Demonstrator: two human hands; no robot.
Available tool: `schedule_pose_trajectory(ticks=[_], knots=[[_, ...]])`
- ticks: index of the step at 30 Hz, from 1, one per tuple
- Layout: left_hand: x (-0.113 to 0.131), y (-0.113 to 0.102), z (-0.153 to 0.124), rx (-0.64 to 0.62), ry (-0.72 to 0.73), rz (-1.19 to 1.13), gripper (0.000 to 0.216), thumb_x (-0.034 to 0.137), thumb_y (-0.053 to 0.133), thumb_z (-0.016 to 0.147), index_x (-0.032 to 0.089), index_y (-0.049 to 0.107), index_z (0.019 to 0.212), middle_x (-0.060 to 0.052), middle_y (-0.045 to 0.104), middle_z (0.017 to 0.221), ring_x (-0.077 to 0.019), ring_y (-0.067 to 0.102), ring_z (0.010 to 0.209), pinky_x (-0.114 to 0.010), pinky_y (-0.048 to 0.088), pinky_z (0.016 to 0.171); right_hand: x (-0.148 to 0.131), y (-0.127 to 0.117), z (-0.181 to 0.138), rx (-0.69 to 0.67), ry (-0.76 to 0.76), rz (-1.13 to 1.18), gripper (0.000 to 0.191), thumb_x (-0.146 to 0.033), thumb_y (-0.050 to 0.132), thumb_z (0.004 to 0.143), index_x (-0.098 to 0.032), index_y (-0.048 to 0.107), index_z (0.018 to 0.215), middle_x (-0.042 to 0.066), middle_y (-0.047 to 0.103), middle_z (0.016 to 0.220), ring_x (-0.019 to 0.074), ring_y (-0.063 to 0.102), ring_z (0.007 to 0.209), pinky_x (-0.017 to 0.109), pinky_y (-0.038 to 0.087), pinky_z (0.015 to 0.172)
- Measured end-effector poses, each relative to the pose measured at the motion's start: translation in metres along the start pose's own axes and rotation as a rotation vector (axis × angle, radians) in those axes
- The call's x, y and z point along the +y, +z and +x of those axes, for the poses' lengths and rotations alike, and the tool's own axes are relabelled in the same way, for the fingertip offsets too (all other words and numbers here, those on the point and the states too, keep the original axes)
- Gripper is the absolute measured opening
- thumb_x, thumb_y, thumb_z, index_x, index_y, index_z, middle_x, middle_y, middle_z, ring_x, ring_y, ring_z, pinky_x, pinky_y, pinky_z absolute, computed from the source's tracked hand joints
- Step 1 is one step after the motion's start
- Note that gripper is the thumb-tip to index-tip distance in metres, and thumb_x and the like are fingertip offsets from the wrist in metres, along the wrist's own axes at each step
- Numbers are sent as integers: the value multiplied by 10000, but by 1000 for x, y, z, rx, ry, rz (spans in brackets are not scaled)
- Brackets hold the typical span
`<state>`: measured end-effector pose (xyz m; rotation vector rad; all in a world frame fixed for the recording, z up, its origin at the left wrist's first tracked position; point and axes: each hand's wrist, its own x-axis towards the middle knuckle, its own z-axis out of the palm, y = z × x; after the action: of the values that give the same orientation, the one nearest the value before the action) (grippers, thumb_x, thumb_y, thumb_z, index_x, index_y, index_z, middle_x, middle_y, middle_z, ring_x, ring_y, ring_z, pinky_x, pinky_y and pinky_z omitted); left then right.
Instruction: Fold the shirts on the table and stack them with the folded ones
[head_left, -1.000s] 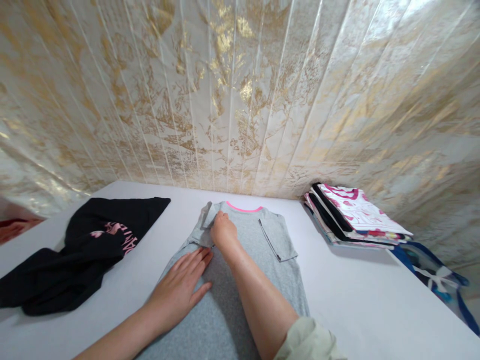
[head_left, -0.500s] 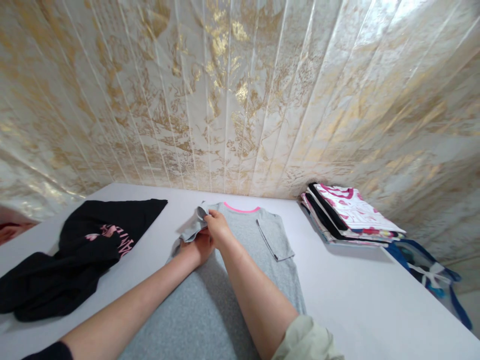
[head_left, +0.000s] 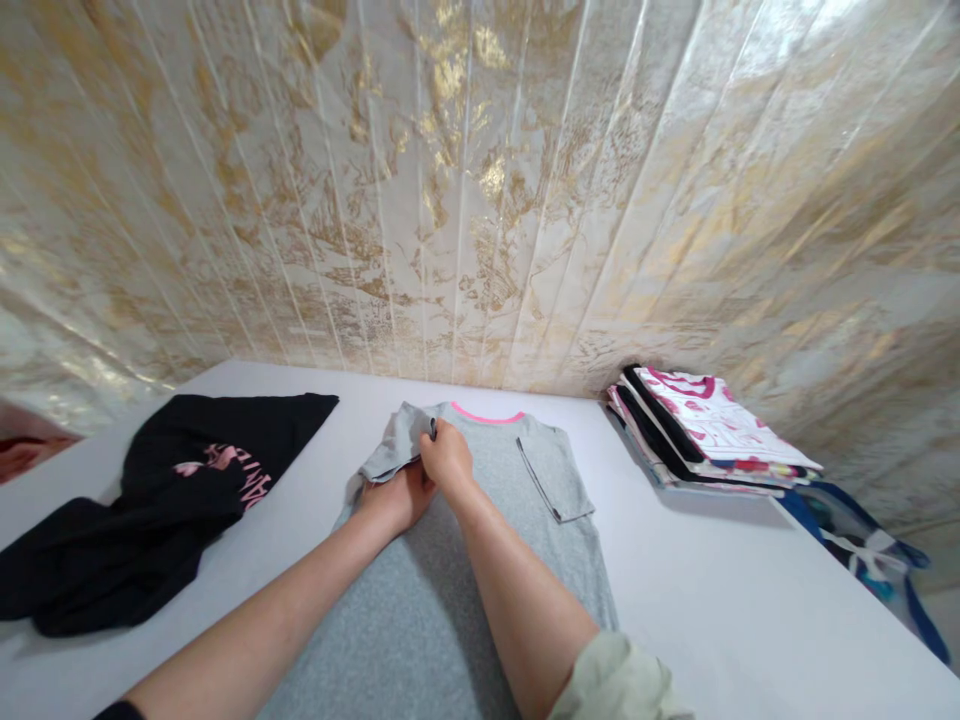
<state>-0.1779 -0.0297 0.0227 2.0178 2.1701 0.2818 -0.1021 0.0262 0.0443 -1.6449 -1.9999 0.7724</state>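
A grey T-shirt [head_left: 517, 480] with a pink neckline lies spread on the white table, its collar end away from me. Its right sleeve is folded inward over the body, with a dark line along the fold edge. At the left sleeve [head_left: 401, 440], my right hand [head_left: 448, 458] is closed, pinching the sleeve's dark-edged part. My left hand [head_left: 401, 497] is closed just below, its fingers partly hidden under the sleeve fabric and gripping it. The two hands are close together.
A crumpled black garment [head_left: 202, 480] with a pink print lies at the left. A stack of folded clothes [head_left: 712, 425] stands at the back right of the white table [head_left: 720, 590]. A blue-trimmed clear bag [head_left: 870, 550] sits beyond the right edge. Patterned gold-white curtain hangs behind.
My right hand has moved slightly right and down, drawing the sleeve's edge across toward the body. The left sleeve now lies flatter and more spread. My left hand stays nearly in place.
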Motion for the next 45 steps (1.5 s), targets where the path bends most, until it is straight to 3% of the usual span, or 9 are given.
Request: schedule_pose_trajectory(ticks=[6, 14, 20, 25, 29, 32, 36, 40, 45], knots=[[1, 1, -5, 63, -132, -21, 438, 487, 395, 941, 265, 565, 1278, -93, 649, 1263, -313, 527, 1243, -430, 363, 1044, 8, -9, 8, -198, 6, -99, 250, -284, 496, 818, -165, 676, 944, 115, 721, 997, 242, 674, 924, 287, 467, 721], [0, 2, -5, 93, -108, -75, 480, 485, 450, 929, 272, 498, 1357, -75, 596, 1345, -284, 458, 1312, -376, 360, 1054, 11, -16, 10, -262, -1, -252, 305, -327, 532, 804, -153, 693, 996, 151, 713, 1069, 293, 665, 1003, 323, 479, 747], [-1, 4, -5, 112, -88, -25, 464, 444, 390, 953, 269, 484, 1372, -79, 589, 1356, -282, 443, 1329, -395, 341, 1072, 15, -17, 11, -171, -4, -227, 267, -324, 547, 816, -183, 663, 1010, 120, 708, 1057, 274, 648, 1014, 325, 467, 770], [0, 2, -11, 71, -83, 2, 460, 454, 402, 948, 242, 519, 1338, -113, 617, 1312, -298, 501, 1278, -428, 367, 1051, 17, -8, 12, -38, -59, -84, 431, -385, 520, 871, -184, 539, 1252, 98, 679, 1116, 228, 628, 1037, 314, 457, 825], [17, -12, -32, -67, -27, 26, 444, 413, 490, 915, 154, 577, 1266, -176, 632, 1257, -323, 582, 1173, -431, 431, 982, 22, 3, 16, -9, -128, -42, 448, -338, 535, 876, -167, 520, 1290, 109, 662, 1155, 221, 614, 1071, 311, 440, 875], [33, -31, -49, -130, 130, 70, 330, 357, 538, 889, 130, 662, 1094, -166, 679, 1145, -312, 624, 1091, -396, 471, 919, 30, 8, 22, -1, -131, 11, 427, -289, 529, 878, -158, 530, 1285, 98, 681, 1114, 202, 625, 1039, 295, 442, 872], [31, -51, -44, 89, 208, 76, 320, 251, 367, 963, 171, 675, 929, -97, 712, 924, -256, 661, 927, -391, 483, 861, 37, 11, 30, -22, -121, 73, 393, -266, 540, 867, -166, 567, 1247, 74, 706, 1046, 184, 646, 969, 275, 455, 836], [-2, -34, -11, 388, 38, 92, 295, 150, 368, 934, 152, 615, 1094, -120, 663, 1105, -247, 593, 1074, -400, 417, 982, 38, 13, 27, 12, -147, 70, 361, -261, 528, 872, -174, 594, 1216, 69, 709, 1034, 176, 646, 954, 270, 452, 837], [-22, 0, 7, 343, -24, 55, 384, 192, 392, 929, 131, 516, 1287, -150, 549, 1364, -254, 450, 1298, -407, 281, 1120, 28, 12, 30, -11, -98, -48, 367, -319, 504, 901, -164, 598, 1220, 104, 685, 1121, 191, 633, 1024, 279, 447, 856]])
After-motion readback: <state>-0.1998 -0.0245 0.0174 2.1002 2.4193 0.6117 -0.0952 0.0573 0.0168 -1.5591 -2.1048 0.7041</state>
